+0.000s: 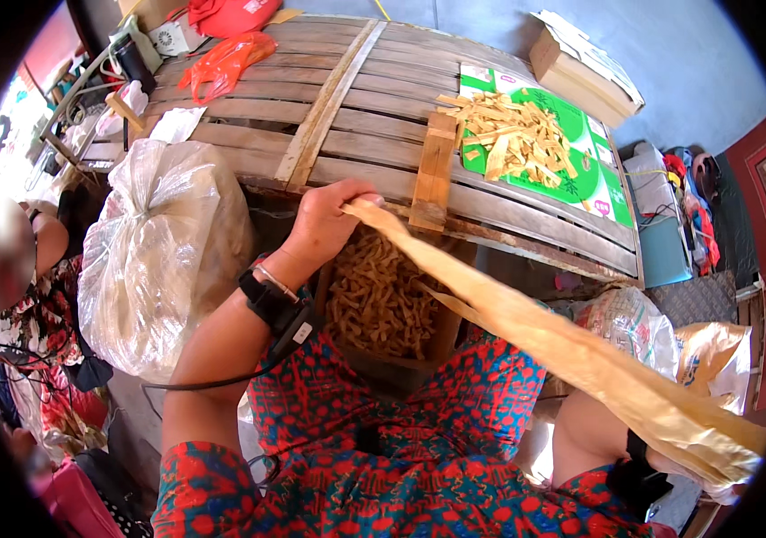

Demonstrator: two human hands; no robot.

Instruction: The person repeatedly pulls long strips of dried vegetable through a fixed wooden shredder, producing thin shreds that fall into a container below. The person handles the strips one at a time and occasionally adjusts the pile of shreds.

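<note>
A long, pale tan, crinkled strip (526,318) is stretched slantwise across my lap, narrow at the far left and wide at the near right. My left hand (329,220) is closed, pinching its narrow end at the table's front edge. At the lower right my right hand (701,480) grips the wide end, its fingers partly hidden by the strip. Below the strip, between my knees, stands a box (441,336) holding many small twisted tan pieces (374,300). A thin sliver splits off the strip's lower edge above this box.
A slatted wooden table (360,139) bears a short wooden board (434,170) and a tan strip pile (522,139) on a green-and-white sheet (611,193). Left stands a full clear plastic bag (163,260); another person (29,278) sits beyond it. A cardboard box (580,76) stands back right.
</note>
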